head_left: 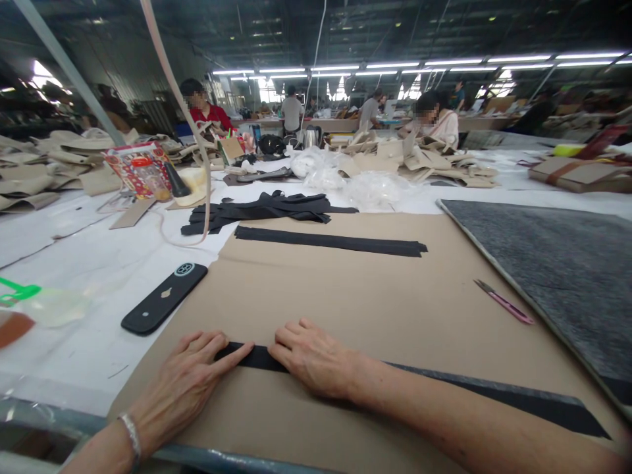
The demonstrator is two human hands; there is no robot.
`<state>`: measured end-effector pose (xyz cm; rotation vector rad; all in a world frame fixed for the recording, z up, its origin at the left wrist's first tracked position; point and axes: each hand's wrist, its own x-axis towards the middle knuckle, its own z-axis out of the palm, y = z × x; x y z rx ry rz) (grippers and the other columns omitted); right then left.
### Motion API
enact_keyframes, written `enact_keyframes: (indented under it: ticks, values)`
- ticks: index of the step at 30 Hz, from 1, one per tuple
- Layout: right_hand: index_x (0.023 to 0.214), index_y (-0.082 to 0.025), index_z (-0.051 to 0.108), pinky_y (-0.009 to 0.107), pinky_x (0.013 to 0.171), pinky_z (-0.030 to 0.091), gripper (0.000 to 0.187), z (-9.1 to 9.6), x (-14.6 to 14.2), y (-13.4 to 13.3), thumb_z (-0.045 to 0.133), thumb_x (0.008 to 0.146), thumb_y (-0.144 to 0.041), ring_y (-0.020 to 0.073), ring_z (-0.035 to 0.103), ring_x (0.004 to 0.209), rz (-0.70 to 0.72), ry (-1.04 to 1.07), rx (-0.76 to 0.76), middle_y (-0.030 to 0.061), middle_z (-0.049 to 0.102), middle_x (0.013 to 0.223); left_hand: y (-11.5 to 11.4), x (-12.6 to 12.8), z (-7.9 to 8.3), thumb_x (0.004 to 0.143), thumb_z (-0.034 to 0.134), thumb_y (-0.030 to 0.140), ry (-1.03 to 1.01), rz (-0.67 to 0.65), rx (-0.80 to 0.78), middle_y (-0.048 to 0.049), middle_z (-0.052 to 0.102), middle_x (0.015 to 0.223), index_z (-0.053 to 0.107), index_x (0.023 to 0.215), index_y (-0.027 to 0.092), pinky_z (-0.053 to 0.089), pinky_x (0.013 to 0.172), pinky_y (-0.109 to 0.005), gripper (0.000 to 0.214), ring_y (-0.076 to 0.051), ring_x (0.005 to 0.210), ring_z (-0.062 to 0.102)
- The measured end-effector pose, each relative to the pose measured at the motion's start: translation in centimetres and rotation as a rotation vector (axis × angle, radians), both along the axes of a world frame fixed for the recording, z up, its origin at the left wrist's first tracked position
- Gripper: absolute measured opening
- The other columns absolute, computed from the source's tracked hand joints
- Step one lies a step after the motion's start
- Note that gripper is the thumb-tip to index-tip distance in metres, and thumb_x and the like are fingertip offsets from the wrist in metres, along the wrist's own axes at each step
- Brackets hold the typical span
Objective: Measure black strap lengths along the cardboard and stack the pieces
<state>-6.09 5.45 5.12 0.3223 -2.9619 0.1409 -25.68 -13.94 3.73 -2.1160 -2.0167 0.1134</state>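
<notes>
A long black fabric strip [498, 395] lies across the beige sheet in front of me, with a greyer edge showing along its right part. At its left end, my left hand [185, 378] presses it between thumb and fingers, the thumb stretched along the strip. Just to the right, my right hand [311, 359] has its fingers curled down on the same strip. A short black stretch shows between the hands. The right forearm covers the strip's middle, and its far end lies flat on the right.
Beyond lie a bundle of black strips [330, 241] and a looser black pile [261, 212]. A phone [165, 299] rests left; pink-handled thread snips [503, 303] and a dark grey felt-like panel [548, 257] are right. A hose [197, 131] hangs at left. Co-workers sit farther back.
</notes>
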Motion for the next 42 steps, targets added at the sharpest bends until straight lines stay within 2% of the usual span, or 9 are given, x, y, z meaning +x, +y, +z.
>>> enact_keyframes:
  ticks: [9, 18, 26, 30, 32, 35, 38, 40, 42]
  values:
    - [0.100, -0.015, 0.055, 0.032, 0.076, 0.037, 0.014, 1.0, 2.3, 0.6, 0.042, 0.095, -0.016, 0.0184, 0.045, 0.085, -0.021, -0.029, 0.016, 0.0053, 0.054, 0.093, -0.1, -0.3, -0.5, 0.084, 0.043, 0.014, 0.107, -0.093, 0.155, -0.0017, 0.058, 0.124, 0.042, 0.135, 0.039, 0.034, 0.092, -0.034, 0.057, -0.020, 0.114, 0.050]
    - [0.103, -0.015, 0.054, 0.032, 0.076, 0.035, 0.015, 0.9, 4.1, 1.3, 0.041, 0.095, -0.016, 0.0183, 0.045, 0.085, -0.039, -0.048, 0.028, 0.0057, 0.053, 0.093, 0.8, -0.5, -0.7, 0.084, 0.040, 0.004, -0.083, -0.201, 0.031, 0.0004, 0.064, 0.113, 0.048, 0.130, 0.024, 0.034, 0.098, -0.024, 0.050, -0.012, 0.103, 0.055]
    - [0.103, -0.015, 0.054, 0.032, 0.074, 0.035, 0.015, 1.2, 5.0, 1.6, 0.041, 0.096, -0.016, 0.0182, 0.044, 0.083, -0.044, -0.043, 0.041, 0.0052, 0.054, 0.092, 1.7, 0.7, 0.5, 0.083, 0.040, 0.002, -0.076, -0.146, -0.075, 0.0018, 0.062, 0.101, 0.031, 0.141, 0.039, 0.039, 0.089, -0.028, 0.069, -0.013, 0.091, 0.055]
    - [0.102, -0.015, 0.054, 0.032, 0.075, 0.036, 0.014, 1.2, 5.1, 1.6, 0.042, 0.095, -0.016, 0.0179, 0.044, 0.084, -0.048, -0.039, 0.043, 0.0054, 0.054, 0.093, 1.6, 0.8, 0.5, 0.084, 0.040, 0.004, -0.072, -0.131, 0.023, 0.0002, 0.062, 0.102, 0.046, 0.132, 0.037, 0.041, 0.087, -0.028, 0.058, -0.014, 0.092, 0.056]
    - [0.102, -0.015, 0.054, 0.033, 0.076, 0.036, 0.014, 1.1, 5.1, 1.6, 0.042, 0.095, -0.016, 0.0181, 0.044, 0.084, -0.045, -0.027, 0.046, 0.0051, 0.054, 0.092, 1.9, 2.0, 0.5, 0.082, 0.039, 0.004, -0.062, -0.091, 0.145, -0.0010, 0.063, 0.110, 0.053, 0.126, 0.032, 0.042, 0.089, -0.030, 0.054, -0.016, 0.100, 0.056]
    - [0.103, -0.014, 0.054, 0.033, 0.077, 0.037, 0.016, 0.8, 5.2, 1.4, 0.040, 0.096, -0.016, 0.0181, 0.044, 0.084, -0.053, -0.014, 0.050, 0.0054, 0.054, 0.093, 3.2, 6.1, -0.1, 0.084, 0.036, 0.007, -0.058, -0.031, 0.253, -0.0029, 0.056, 0.130, 0.043, 0.136, 0.023, 0.040, 0.099, -0.032, 0.055, -0.017, 0.120, 0.048]
    - [0.107, -0.014, 0.052, 0.035, 0.079, 0.037, 0.017, 0.5, 5.3, 1.3, 0.040, 0.096, -0.018, 0.0188, 0.045, 0.087, -0.068, 0.009, 0.043, 0.0067, 0.055, 0.100, 4.5, 10.3, -1.4, 0.090, 0.044, 0.033, 0.005, -0.047, 0.262, -0.0085, 0.045, 0.143, 0.031, 0.142, 0.011, 0.037, 0.104, -0.034, 0.058, -0.020, 0.132, 0.038]
    - [0.109, -0.014, 0.051, 0.037, 0.080, 0.037, 0.018, 0.4, 5.3, 1.3, 0.041, 0.096, -0.019, 0.0197, 0.045, 0.088, -0.064, 0.016, 0.049, 0.0065, 0.055, 0.100, 4.6, 11.6, -2.3, 0.089, 0.044, 0.045, 0.055, -0.014, 0.250, -0.0100, 0.043, 0.144, 0.028, 0.142, 0.008, 0.038, 0.103, -0.036, 0.067, -0.020, 0.133, 0.036]
    - [0.108, -0.014, 0.052, 0.037, 0.079, 0.036, 0.016, 0.4, 5.3, 1.3, 0.041, 0.095, -0.018, 0.0199, 0.045, 0.086, -0.059, 0.009, 0.059, 0.0057, 0.055, 0.095, 3.6, 11.0, -2.9, 0.089, 0.043, 0.048, 0.103, 0.035, 0.222, -0.0090, 0.042, 0.145, 0.028, 0.143, 0.011, 0.037, 0.103, -0.039, 0.068, -0.021, 0.134, 0.036]
